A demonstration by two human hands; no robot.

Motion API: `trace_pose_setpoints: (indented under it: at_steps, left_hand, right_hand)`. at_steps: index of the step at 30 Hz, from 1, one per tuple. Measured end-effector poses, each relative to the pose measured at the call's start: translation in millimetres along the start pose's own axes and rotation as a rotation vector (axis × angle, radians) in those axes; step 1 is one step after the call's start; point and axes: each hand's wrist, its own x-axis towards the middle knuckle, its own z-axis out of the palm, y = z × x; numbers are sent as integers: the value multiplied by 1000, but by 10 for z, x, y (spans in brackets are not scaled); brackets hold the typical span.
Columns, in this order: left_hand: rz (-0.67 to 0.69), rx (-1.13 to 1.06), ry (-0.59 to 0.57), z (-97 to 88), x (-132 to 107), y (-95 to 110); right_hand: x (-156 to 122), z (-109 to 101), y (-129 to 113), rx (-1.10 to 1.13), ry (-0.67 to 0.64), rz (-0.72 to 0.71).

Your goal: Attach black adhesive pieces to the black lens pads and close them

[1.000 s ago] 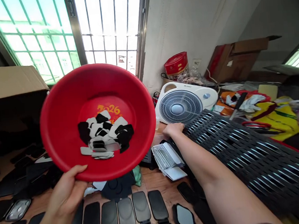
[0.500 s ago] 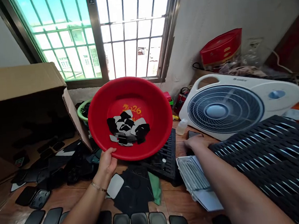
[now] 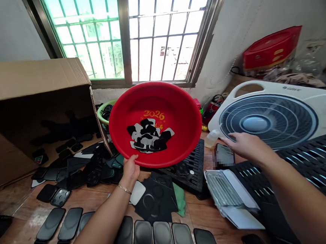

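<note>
My left hand [image 3: 131, 168] is closed on the near rim of a red basin [image 3: 184, 124], which is tilted toward me. Inside the basin lies a pile of small black and white pieces [image 3: 148, 136], below yellow "2026" lettering. My right hand [image 3: 245, 144] is over the near left edge of a white box fan [image 3: 273, 87], its thumb and fingers apart and nothing visible held. Just left of its fingertips stands a small translucent bottle [image 3: 211, 137]. A dark phone [image 3: 224, 154] lies on the floor below that hand, partly blurred.
A cardboard box [image 3: 35, 77] stands at left, with black parts [image 3: 93, 169] spilling before it. Dark oblong cases [image 3: 163, 236] line the front. Black slatted racks [image 3: 304, 163] fill the right, beside an opened white box with wrapped strips [image 3: 224, 188]. A barred window [image 3: 125, 38] is behind.
The view has swung left. My right hand has lifted away from the phone, which now shows on the floor. The basin is still held by my left hand, and its pile of pieces has shifted slightly.
</note>
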Motion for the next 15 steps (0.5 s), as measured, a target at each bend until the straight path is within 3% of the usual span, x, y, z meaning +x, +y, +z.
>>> trace_pose_setpoints:
  at_steps: [3,5,6,8,11,15]
  left_hand:
    - [9,46,-35,-12,33,2]
    - [0,92,-55,-56,34,24]
    - [-11,120,-62,-87,28,43]
    - [-37,177,-75,-156,9,91]
    - [-62,244,-97,-254,-14,175]
    - [-125,318,-125,-362,-20,260]
  right_hand:
    - [-441,-371,-324,199,12,-171]
    - [-845,-503,-706,435,70,-298]
    - [-1042,-518,-920,515,22,-370]
    - [-1363,-448,-1337,613,-104,-459]
    - [-1583,-182,-1800,611,-318,-439]
    - [-1545,152,-2050,540,-399,-365]
